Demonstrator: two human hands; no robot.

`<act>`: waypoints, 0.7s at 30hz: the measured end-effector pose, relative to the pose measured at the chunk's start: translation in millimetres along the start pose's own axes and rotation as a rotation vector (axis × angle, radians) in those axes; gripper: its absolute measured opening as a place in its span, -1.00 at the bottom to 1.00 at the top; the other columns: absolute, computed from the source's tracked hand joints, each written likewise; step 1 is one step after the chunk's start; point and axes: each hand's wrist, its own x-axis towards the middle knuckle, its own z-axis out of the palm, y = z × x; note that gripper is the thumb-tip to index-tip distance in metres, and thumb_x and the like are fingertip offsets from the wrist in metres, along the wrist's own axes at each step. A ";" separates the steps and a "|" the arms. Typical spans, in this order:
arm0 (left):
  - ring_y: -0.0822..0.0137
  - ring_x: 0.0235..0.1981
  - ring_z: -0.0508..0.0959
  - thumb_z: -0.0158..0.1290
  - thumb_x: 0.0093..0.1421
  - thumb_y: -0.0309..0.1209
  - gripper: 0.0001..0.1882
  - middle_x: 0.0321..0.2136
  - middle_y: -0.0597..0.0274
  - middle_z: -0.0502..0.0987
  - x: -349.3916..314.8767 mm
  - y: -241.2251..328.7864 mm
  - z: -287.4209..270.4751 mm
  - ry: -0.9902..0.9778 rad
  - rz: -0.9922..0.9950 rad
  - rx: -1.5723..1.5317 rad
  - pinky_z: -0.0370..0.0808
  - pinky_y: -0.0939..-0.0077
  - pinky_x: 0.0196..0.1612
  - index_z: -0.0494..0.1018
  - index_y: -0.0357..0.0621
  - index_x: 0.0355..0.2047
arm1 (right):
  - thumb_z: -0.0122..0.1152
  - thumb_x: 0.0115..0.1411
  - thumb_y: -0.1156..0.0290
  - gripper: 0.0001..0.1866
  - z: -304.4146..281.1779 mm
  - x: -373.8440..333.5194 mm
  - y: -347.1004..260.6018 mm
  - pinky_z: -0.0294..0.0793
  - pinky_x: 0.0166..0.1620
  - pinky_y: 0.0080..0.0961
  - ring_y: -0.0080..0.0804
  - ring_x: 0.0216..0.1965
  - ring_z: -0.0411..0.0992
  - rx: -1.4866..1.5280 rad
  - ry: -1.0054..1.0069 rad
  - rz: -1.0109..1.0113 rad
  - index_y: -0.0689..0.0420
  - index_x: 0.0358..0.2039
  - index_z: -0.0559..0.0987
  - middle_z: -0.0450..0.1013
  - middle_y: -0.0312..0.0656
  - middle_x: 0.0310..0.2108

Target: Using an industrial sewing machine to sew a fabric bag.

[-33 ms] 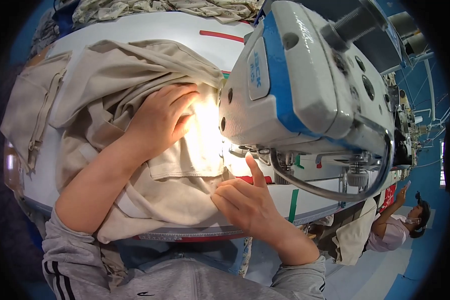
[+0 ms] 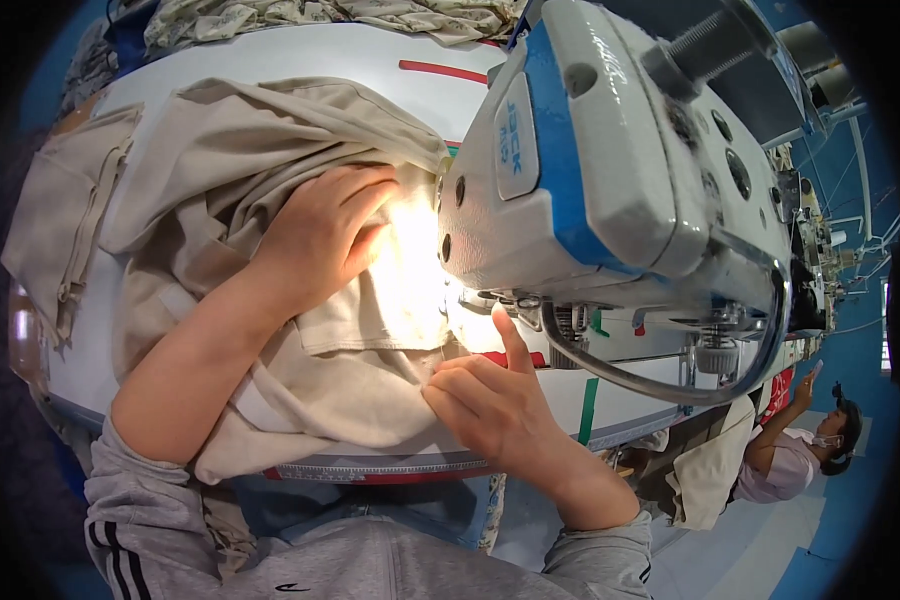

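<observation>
Beige fabric [image 2: 220, 165] lies under the left hand [image 2: 320, 238] on a white surface [image 2: 355, 52], right of it a white-and-blue sewing machine [image 2: 610, 170]. Green tape [image 2: 588, 410] shows beside the right hand [image 2: 497, 408]; patterned cream cloth [image 2: 430, 18] lies beyond both.

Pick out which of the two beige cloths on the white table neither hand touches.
The smaller beige cloth at the far left; it lies apart from the larger beige cloth, on which the left hand rests.
</observation>
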 end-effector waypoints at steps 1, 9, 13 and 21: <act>0.11 0.02 0.46 0.14 0.07 -0.47 -0.56 0.01 0.15 0.48 2.7 -5.2 -1.1 -0.006 0.002 0.005 0.39 0.23 0.10 0.43 -0.20 0.00 | 0.22 0.02 0.53 -0.87 1.2 0.4 0.8 -0.18 0.41 0.21 -0.60 -0.28 0.49 0.005 0.006 0.003 0.00 -0.40 0.55 0.40 -0.44 -0.42; 0.03 -0.51 0.60 0.11 0.18 0.03 -0.56 -0.57 0.12 0.53 -34.8 98.8 -85.1 -0.915 0.233 -0.025 0.52 0.15 -0.44 0.45 -0.15 -0.38 | 0.23 -0.02 0.47 -0.86 -7.8 -22.0 -32.5 -0.16 0.39 0.25 -0.60 -0.26 0.47 0.561 0.009 0.032 -0.03 -0.39 0.54 0.41 -0.44 -0.39; 0.02 -0.56 0.53 0.16 0.19 -0.18 -0.76 -0.54 0.19 0.51 -49.0 56.9 -76.8 -0.659 -0.234 0.114 0.48 0.14 -0.44 0.48 -0.08 -0.38 | 0.24 -0.05 0.47 -0.84 -15.4 -31.3 -46.5 0.36 0.16 -0.15 -0.52 -0.33 0.45 0.458 0.004 0.094 0.03 -0.39 0.54 0.42 -0.39 -0.39; 0.11 -0.08 0.49 0.14 0.07 -0.51 -0.58 -0.08 0.07 0.48 -48.3 101.3 -17.0 -0.125 0.072 -0.255 0.48 0.33 0.00 0.44 -0.24 -0.01 | 0.16 -0.03 0.45 -0.71 -2.2 -35.4 -62.0 0.48 -0.25 -0.55 -0.42 -0.30 0.39 0.514 0.055 0.024 0.13 -0.22 0.51 0.35 -0.33 -0.39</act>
